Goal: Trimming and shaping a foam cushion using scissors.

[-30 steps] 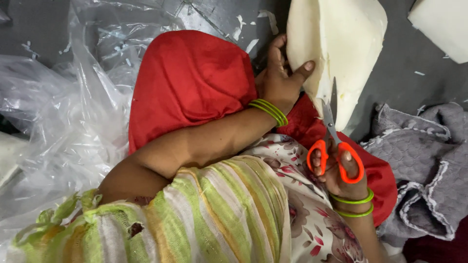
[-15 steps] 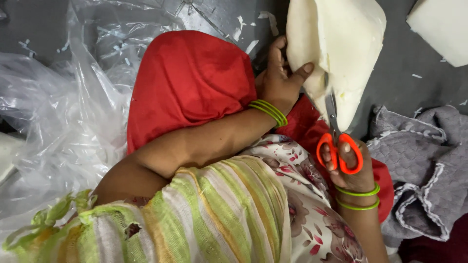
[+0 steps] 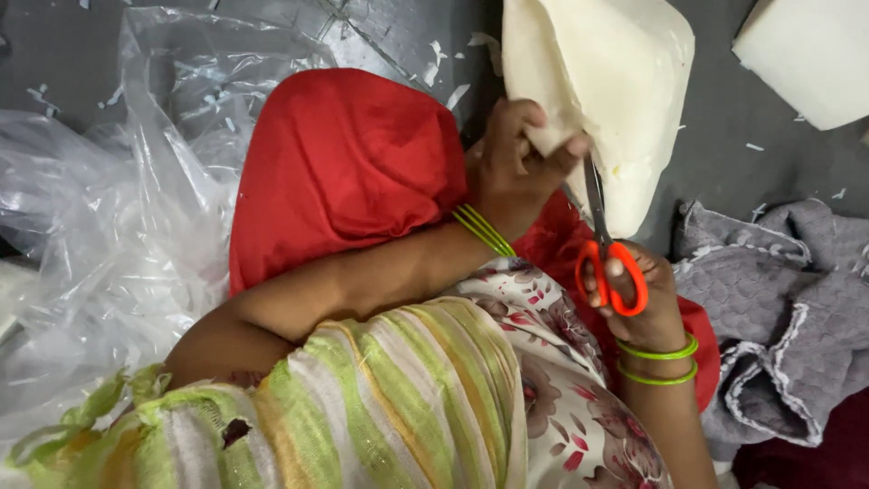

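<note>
My left hand (image 3: 516, 167) grips the lower left edge of a cream foam block (image 3: 625, 81), thumb and fingers pinching it. My right hand (image 3: 643, 294) holds orange-handled scissors (image 3: 605, 244) with fingers through the loops. The blades point up into the bottom of the foam, just right of my left thumb. Green bangles circle both wrists. My knee, draped in red cloth (image 3: 344, 172), rises under the left forearm.
Crumpled clear plastic sheeting (image 3: 100, 217) lies at the left. A grey quilted cloth (image 3: 787, 299) is heaped at the right. Another foam block (image 3: 810, 54) sits at the top right on the dark floor (image 3: 751, 154), which has small foam scraps on it.
The right hand has brought the scissors up and left until the blades reach the foam's bottom edge. The left hand has shifted its pinch on the foam.
</note>
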